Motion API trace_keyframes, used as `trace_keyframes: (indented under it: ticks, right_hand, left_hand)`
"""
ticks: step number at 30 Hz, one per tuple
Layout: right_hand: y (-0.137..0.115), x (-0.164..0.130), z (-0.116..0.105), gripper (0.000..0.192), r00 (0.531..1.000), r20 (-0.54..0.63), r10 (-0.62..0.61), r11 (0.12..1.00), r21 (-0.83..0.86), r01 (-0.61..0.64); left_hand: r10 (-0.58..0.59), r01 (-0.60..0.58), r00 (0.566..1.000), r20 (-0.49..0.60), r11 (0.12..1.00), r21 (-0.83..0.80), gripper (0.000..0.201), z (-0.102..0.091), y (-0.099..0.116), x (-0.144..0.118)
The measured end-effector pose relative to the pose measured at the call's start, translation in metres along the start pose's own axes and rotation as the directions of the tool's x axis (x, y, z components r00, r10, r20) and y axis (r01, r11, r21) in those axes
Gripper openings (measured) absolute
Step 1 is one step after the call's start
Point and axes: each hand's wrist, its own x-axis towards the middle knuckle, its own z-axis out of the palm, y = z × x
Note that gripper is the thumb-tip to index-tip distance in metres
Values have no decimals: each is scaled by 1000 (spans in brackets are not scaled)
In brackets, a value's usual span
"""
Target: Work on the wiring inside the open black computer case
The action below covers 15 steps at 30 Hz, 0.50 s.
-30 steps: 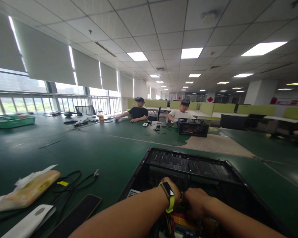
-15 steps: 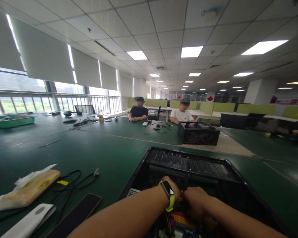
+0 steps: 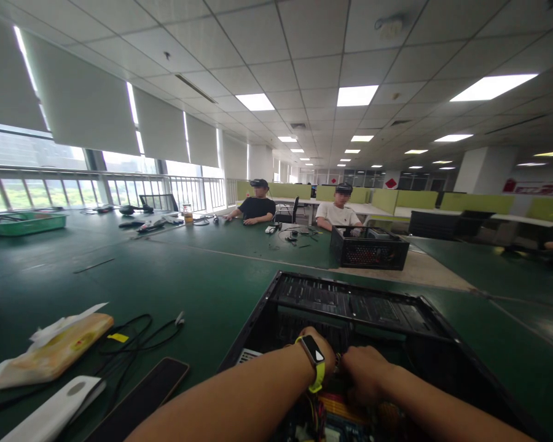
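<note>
An open black computer case point(image 3: 313, 291) lies in front of me, and both my hands reach down into it. My left hand point(image 3: 321, 341), below a watch with a yellow-green band, is curled closed at a small bundle of wires point(image 3: 338, 362). Right beside it, my right hand point(image 3: 366, 371) is closed on the same wires from the other side. Most fingertips are hidden behind the hands. Under them show a circuit board point(image 3: 345, 430), orange-yellow flat parts point(image 3: 336, 405) and coloured cables point(image 3: 311, 414).
At left on the green table point(image 3: 188, 294) lie a tissue pack point(image 3: 71, 347), a black cable point(image 3: 142, 344), a dark phone point(image 3: 152, 393) and a white object point(image 3: 50, 411). Farther off stand another computer case point(image 3: 371, 253) and a green tray point(image 3: 23, 224). Two people sit across the table.
My hands stay in nearly the same place inside the case. Across the table, the person in black has stretched an arm out toward the left of the view.
</note>
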Motion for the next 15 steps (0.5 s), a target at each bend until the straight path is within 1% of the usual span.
trace_keyframes:
  ticks: [6,11,13,15]
  right_hand:
    - [1,0,-1,33,1000,-19,-10,1000,-6,10]
    - [1,1,-1,32,1000,-19,-5,1000,-1,5]
    - [1,1,-1,31,1000,-15,-4,1000,4,5]
    - [0,1,-1,31,1000,-19,-3,1000,6,3]
  left_hand:
    - [-11,11,1000,2,999,-40,59,-4,-1,-3]
    - [-21,20,998,51,1000,8,61,-6,-1,-3]
    - [-46,46,997,63,999,-2,62,-5,-1,0]
    - [-91,92,994,53,995,-30,64,-2,-1,5]
